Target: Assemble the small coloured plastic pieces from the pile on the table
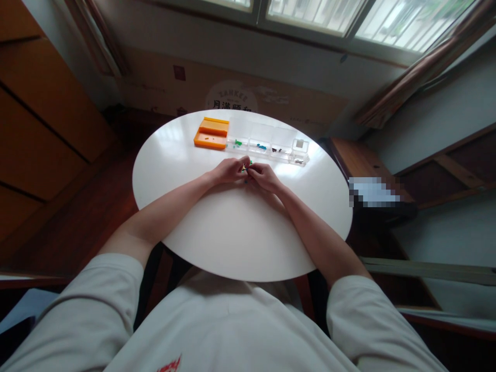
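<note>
At far left stand the brown wooden cabinet doors (23,119); next comes the white oval tabletop (217,232), on whose far side the orange box (199,142) sits with its lid raised, a few tiny bits lying inside; the left hand (228,169) is just nearer the person than that box, its fingers curled and thumb and forefinger closed on one side of a tiny multicoloured cluster (245,168), which is held above the tabletop between the two hands, yellow and green showing, its exact shape too small to tell; beyond it a row of clear plastic cases (259,131) runs rightward from the orange box, green pieces (237,143) in the first section, blue pieces (262,147) in the next, dark pieces (276,150) after; the right hand (265,177) meets the left hand, its thumb and fingertips pinching the cluster's other side; at the row's right end is a small clear box (300,144), its lid up; past the tabletop's right edge stands a wooden desk (360,159).
</note>
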`<action>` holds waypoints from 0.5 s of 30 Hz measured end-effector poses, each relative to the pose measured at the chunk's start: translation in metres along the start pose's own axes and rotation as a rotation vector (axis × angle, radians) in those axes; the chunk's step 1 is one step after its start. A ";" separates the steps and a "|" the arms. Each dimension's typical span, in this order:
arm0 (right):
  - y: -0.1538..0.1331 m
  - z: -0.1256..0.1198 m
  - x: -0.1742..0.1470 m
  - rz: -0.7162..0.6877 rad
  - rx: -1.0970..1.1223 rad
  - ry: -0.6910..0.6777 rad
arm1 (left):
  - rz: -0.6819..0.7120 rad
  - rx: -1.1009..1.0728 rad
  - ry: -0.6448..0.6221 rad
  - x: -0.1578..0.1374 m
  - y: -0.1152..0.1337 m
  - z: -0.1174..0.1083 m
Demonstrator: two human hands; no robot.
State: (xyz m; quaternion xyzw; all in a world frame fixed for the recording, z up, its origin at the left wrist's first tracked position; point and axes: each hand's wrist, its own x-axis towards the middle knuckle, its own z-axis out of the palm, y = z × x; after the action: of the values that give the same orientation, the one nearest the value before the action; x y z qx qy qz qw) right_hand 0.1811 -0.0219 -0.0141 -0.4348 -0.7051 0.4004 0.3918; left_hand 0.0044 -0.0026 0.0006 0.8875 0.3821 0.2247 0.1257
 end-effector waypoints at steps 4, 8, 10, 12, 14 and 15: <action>0.003 0.000 0.001 -0.017 0.007 0.010 | 0.001 0.007 -0.003 0.001 -0.001 0.000; 0.001 0.000 0.001 -0.020 -0.023 0.010 | 0.003 -0.006 0.002 0.000 0.000 0.000; 0.000 0.000 0.000 0.000 -0.028 0.016 | 0.005 -0.015 0.005 -0.001 0.000 0.000; -0.001 0.000 0.000 0.013 -0.024 0.020 | 0.000 -0.018 0.013 -0.001 0.000 0.000; 0.000 0.000 0.000 0.007 -0.031 0.021 | 0.005 -0.011 0.007 -0.001 0.000 0.000; 0.000 0.000 0.000 0.000 -0.038 0.021 | 0.009 -0.005 0.003 -0.001 0.000 0.000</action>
State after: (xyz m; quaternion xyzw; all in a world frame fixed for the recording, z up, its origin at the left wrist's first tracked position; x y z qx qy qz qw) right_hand 0.1814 -0.0217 -0.0141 -0.4464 -0.7085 0.3823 0.3906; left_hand 0.0040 -0.0029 0.0003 0.8886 0.3777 0.2275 0.1266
